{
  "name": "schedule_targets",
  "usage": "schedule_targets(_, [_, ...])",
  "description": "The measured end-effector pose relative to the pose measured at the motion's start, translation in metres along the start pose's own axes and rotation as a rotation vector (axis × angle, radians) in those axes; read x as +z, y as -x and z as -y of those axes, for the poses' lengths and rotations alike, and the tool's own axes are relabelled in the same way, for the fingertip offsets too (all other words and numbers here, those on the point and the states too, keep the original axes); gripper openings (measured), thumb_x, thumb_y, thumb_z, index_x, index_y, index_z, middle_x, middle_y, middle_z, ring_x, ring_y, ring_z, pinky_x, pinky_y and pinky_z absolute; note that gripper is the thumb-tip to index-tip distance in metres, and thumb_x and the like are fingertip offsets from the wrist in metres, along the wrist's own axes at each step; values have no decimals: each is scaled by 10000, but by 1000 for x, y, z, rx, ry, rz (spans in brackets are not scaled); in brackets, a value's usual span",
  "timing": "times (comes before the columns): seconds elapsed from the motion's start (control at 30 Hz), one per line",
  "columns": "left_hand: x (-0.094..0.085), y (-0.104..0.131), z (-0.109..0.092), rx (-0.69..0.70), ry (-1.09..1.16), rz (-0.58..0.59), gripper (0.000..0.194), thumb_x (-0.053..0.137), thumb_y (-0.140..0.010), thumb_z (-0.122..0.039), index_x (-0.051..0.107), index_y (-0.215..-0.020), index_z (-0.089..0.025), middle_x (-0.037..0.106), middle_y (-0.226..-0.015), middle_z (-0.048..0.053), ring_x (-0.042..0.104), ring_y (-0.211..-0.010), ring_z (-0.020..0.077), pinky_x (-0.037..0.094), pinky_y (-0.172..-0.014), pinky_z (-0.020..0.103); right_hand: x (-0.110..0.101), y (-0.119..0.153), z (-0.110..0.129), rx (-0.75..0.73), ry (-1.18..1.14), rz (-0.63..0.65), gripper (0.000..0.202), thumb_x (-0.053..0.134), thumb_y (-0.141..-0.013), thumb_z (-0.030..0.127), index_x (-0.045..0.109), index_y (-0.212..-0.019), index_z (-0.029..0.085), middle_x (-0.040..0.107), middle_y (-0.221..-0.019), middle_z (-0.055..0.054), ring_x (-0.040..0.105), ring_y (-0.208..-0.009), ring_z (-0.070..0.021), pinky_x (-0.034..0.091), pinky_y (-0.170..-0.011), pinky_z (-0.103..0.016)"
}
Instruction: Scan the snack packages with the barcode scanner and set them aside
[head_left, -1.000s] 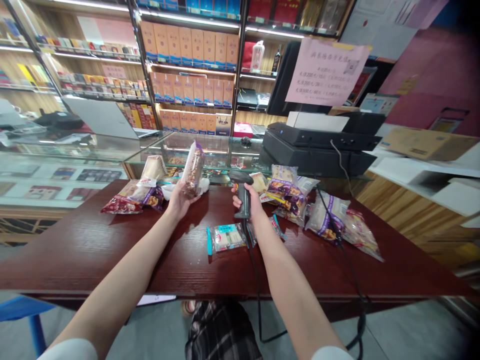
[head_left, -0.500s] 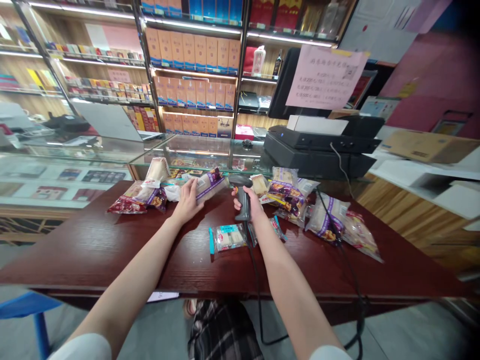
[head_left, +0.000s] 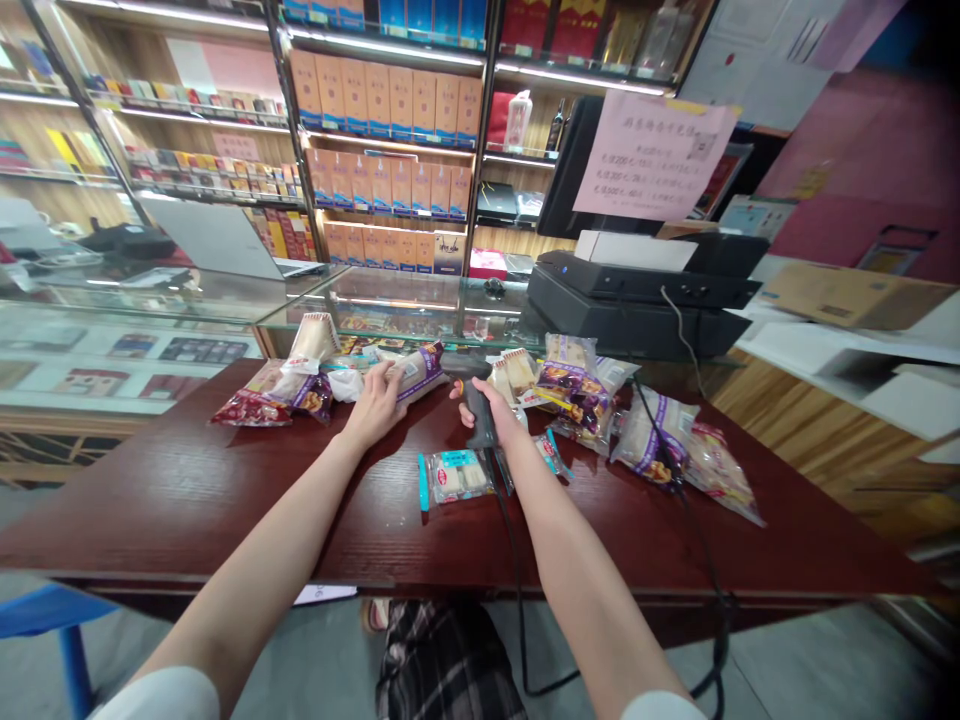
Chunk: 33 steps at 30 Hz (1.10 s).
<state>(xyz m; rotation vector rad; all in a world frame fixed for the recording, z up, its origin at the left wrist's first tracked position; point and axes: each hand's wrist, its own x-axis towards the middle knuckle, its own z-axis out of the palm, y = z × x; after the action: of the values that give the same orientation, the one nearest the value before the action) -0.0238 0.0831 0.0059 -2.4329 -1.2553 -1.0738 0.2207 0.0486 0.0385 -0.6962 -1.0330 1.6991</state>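
Observation:
My left hand [head_left: 379, 402] grips a clear packet with a purple band [head_left: 421, 372] near the back of the dark red table. In my right hand [head_left: 491, 412] is a black barcode scanner [head_left: 480, 418], fingers wrapped round its handle, its head close to the packet's right end. A small packet with blue ends [head_left: 460, 475] lies in front of the scanner, and another blue-edged packet [head_left: 553, 453] is partly behind my right forearm. Red and purple bags [head_left: 255, 395] lie left of my left hand. Several purple-banded bags [head_left: 656, 432] lie to the right.
A black cable [head_left: 517, 600] hangs from the scanner over the front edge of the table [head_left: 187, 500]. Behind stand a glass counter [head_left: 397, 295] and a black register [head_left: 637, 300] with a monitor. A blue stool [head_left: 56, 612] is at lower left.
The scanner has tilted and its head has moved slightly down and left. The packet under my left hand has turned a little, its right end shifting slightly left.

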Motion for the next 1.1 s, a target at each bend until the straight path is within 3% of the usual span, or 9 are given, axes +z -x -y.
schedule_targets(0.23, [6, 1, 7, 45, 11, -88, 634, 632, -749, -169, 345, -1315, -151, 364, -1356, 244, 356, -1344, 408, 360, -1040, 614, 3, -1, -5, 17, 33, 46, 267, 552, -857, 430, 597, -932, 177, 717, -830, -33, 438, -408, -72, 362, -392, -220])
schedule_targets(0.57, [8, 1, 11, 14, 58, -18, 248, 596, -792, -232, 469, -991, -156, 407, -1320, 273, 346, -1338, 433, 337, -1054, 608, 0, -3, -7, -11, 20, 88, 249, 554, -867, 405, 581, -925, 165, 699, -801, -24, 434, -390, -66, 364, -368, -216])
schedule_targets(0.73, [8, 2, 11, -17, 54, 3, 270, 606, -790, -253, 454, -994, -162, 423, -1318, 281, 356, -1320, 461, 328, -1032, 660, 4, -2, -6, -14, 36, 100, 254, 583, -855, 418, 576, -883, 166, 647, -703, 11, 426, -379, -62, 363, -361, -207])
schedule_targets(0.9, [7, 1, 9, -7, 58, -12, 271, 597, -791, -252, 481, -1016, -154, 418, -1318, 275, 354, -1327, 450, 334, -1044, 642, 5, 1, -4, -23, 57, 96, 256, 552, -853, 411, 599, -919, 169, 710, -761, -28, 441, -386, -75, 373, -381, -219])
schedule_targets(1.1, [-1, -1, 4, -83, -7, -165, 273, 599, -795, -251, 533, -1035, -139, 437, -1285, 248, 379, -1319, 391, 347, -1063, 566, 1, 0, -5, -71, 56, 59, 315, 564, -821, 467, 632, -939, 183, 746, -815, -43, 452, -401, -83, 367, -401, -223])
